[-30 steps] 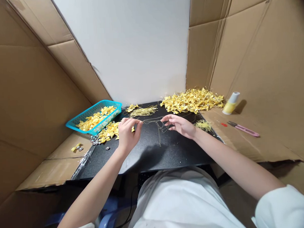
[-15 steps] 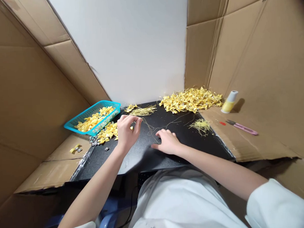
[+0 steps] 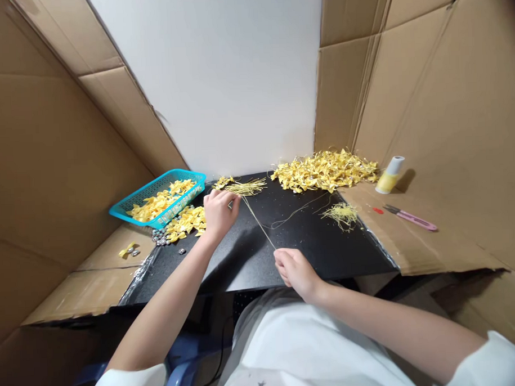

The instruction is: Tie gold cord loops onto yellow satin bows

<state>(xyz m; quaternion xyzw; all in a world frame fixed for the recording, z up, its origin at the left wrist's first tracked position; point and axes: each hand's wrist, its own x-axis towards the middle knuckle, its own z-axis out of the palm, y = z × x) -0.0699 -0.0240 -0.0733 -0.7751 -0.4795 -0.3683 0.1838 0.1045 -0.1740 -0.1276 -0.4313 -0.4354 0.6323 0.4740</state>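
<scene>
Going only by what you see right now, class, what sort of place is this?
Probably a small handcraft workstation: cord stretched between the left hand and right hand, a heap of yellow bows on the black table, and pink-handled snips lying near a spool.

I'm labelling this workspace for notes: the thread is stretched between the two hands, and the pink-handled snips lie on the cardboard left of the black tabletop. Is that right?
Not quite: the head view shows the pink-handled snips on the cardboard right of the black tabletop. The thread is indeed stretched between the left hand and right hand.
</scene>
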